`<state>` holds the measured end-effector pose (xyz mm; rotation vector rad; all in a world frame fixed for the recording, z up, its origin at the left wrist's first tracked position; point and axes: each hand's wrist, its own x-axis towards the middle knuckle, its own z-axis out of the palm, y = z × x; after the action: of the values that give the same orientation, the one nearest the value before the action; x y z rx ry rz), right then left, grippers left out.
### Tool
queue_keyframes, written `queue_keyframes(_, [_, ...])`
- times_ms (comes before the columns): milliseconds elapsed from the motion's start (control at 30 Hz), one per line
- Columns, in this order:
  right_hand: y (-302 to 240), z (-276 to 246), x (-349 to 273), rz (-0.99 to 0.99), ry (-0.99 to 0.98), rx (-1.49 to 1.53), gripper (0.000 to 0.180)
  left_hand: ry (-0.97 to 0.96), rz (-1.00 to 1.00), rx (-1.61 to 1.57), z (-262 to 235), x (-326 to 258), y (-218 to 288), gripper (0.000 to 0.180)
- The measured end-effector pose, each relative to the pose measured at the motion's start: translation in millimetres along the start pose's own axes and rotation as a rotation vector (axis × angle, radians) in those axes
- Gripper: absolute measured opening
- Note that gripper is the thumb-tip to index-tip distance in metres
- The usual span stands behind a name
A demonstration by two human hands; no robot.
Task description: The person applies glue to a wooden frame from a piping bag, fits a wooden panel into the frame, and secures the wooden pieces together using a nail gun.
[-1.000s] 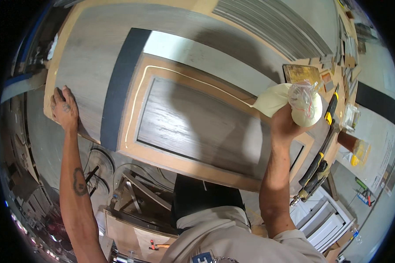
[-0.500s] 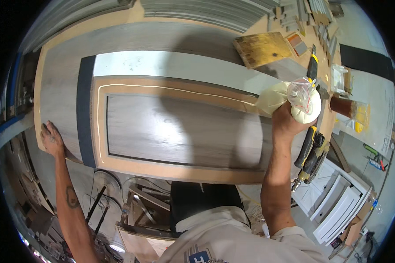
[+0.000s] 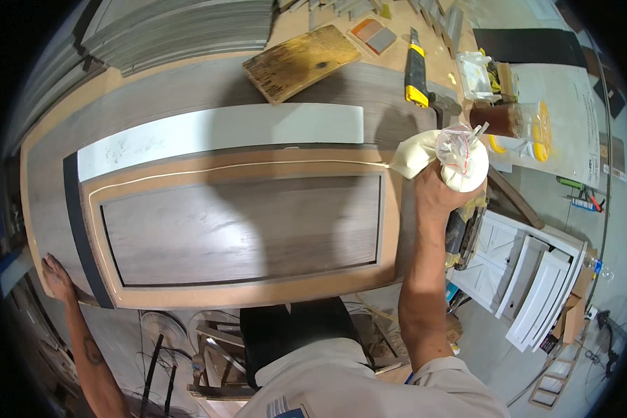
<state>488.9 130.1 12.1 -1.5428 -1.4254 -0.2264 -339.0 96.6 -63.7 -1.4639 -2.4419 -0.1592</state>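
Note:
My right hand (image 3: pixel 437 194) is wrapped round a plastic piping bag (image 3: pixel 467 171) of cream-coloured glue, its top twisted closed. The bag's tip touches the tan wooden frame (image 3: pixel 306 291) near its far right corner. A thin bead of glue (image 3: pixel 237 166) runs along the frame's far side and down its left side. My left hand (image 3: pixel 58 280) lies on the near left edge of the grey wood-grain board (image 3: pixel 45 188), fingers stretched out. Between hand and frame lies a black strip (image 3: pixel 85 230); a white strip (image 3: pixel 223 129) borders the frame's far side.
A stained wood block (image 3: pixel 303 61) lies beyond the white strip. A yellow-and-black utility knife (image 3: pixel 416 73), a sanding block (image 3: pixel 374 35) and a cup of brown drink (image 3: pixel 498 120) are on the right. Stacked grey strips (image 3: pixel 188 31) fill the back left. White drawer fronts (image 3: pixel 515 272) stand lower right.
My right hand has carried the bag rightward along the frame's far side to near its corner, lengthening the bead. The view has shifted right. My left hand stays at the board's edge.

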Motion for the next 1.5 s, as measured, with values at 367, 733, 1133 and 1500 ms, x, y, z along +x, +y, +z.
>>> queue_keyframes(367, [42.7,-21.5,-20.6,0.087,0.162,0.016,0.04,-0.038,0.048,-0.026,5.0,0.7,2.6,0.071])
queue_keyframes(733, [14.9,-61.5,-69.0,0.041,0.126,-0.15,0.059,-0.047,0.059,0.012,-0.5,8.1,-5.2,0.073])
queue_keyframes(1133, [-12.1,-121.8,-138.9,0.217,0.277,-0.155,0.041,-0.082,-0.032,0.041,10.0,17.3,-4.6,0.071])
queue_keyframes(1500, [-51.6,-139.7,-144.8,0.164,-0.055,-0.314,0.041,-0.12,-0.121,-0.01,16.5,6.9,16.6,0.072])
